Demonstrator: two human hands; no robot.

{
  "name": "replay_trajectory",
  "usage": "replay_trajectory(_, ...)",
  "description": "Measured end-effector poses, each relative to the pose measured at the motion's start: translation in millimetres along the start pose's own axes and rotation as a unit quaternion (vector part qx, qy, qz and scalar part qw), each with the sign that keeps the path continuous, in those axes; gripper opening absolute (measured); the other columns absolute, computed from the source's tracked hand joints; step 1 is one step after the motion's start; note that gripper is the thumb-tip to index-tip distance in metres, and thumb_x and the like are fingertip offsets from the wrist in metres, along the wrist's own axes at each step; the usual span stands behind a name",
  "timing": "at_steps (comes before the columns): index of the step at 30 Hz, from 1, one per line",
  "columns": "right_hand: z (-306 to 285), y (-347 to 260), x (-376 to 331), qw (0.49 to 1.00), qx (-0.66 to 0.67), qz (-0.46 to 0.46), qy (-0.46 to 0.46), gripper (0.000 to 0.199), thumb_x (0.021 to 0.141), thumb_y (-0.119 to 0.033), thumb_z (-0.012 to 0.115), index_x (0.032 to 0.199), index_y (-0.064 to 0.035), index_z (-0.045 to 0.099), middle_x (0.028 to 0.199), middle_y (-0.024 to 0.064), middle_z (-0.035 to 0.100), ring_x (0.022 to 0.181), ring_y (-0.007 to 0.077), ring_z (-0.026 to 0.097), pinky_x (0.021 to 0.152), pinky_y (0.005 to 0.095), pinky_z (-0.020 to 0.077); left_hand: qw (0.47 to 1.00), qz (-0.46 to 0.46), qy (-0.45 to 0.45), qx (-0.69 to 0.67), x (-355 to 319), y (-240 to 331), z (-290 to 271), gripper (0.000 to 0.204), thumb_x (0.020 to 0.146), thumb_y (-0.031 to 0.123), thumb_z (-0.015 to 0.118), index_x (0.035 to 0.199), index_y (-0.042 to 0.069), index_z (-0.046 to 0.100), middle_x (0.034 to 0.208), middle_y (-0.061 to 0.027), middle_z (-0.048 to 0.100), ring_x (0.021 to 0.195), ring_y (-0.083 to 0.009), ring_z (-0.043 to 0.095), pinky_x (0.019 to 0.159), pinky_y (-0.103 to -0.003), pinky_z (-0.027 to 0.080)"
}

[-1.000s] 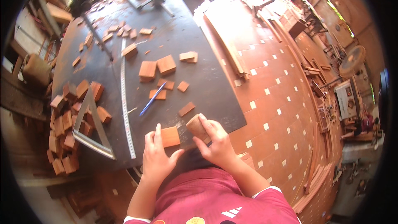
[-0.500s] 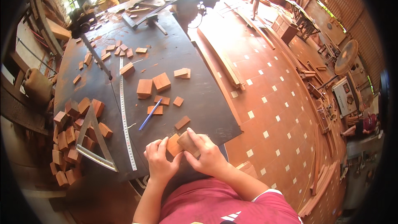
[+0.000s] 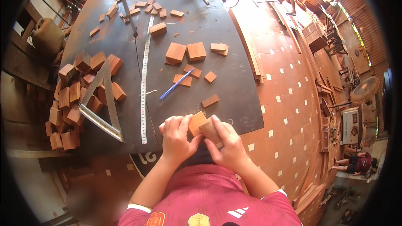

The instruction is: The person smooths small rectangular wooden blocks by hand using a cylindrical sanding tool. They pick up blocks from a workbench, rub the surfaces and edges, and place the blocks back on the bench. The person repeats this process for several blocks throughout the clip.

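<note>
At the table's near edge, my left hand (image 3: 176,139) grips a light orange wooden block (image 3: 195,122). A darker brown wooden block (image 3: 210,131) is held by my right hand (image 3: 229,145), its side against the lighter one. Both hands have their fingers closed round the pieces. Just beyond them lies a small wooden block (image 3: 210,101). A blue pen (image 3: 176,85) rests across a flat wooden piece (image 3: 183,80), with two larger blocks behind it. To the left, a white measuring tape strip (image 3: 145,83) runs along the dark table (image 3: 234,96).
A metal set square (image 3: 112,100) leans over a pile of wooden blocks (image 3: 69,94) at the left. A thin blade (image 3: 136,37) comes down over the table. Long boards (image 3: 245,44) lie beside the table on the tiled floor (image 3: 276,113). Two other people are farther off.
The view has shifted, so the table's contents sit further right and higher or lower in the picture. My hands still hold the same two blocks together, tilted slightly differently.
</note>
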State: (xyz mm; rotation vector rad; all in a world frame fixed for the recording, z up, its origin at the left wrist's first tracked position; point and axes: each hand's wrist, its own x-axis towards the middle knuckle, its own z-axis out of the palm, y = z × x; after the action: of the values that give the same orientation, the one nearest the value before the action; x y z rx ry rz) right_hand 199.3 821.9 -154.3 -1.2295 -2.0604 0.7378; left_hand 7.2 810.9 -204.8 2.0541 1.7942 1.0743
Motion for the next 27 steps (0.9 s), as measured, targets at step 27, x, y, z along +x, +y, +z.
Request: replay_trajectory(27,-5,16,8,0.999,0.025,0.002,0.041,0.073,0.090,-0.010,0.080,0.153,0.0075,0.050,0.126,0.0315,0.066,0.111,0.0483,0.068,0.098,0.0477,0.0574,1.000,0.011,0.007,0.012,2,3,5,0.067,0.067,0.027,0.094,0.126,0.003,0.071,0.112,-0.0091,0.064,0.107,-0.0306,0.060,0.095,-0.045,0.040)
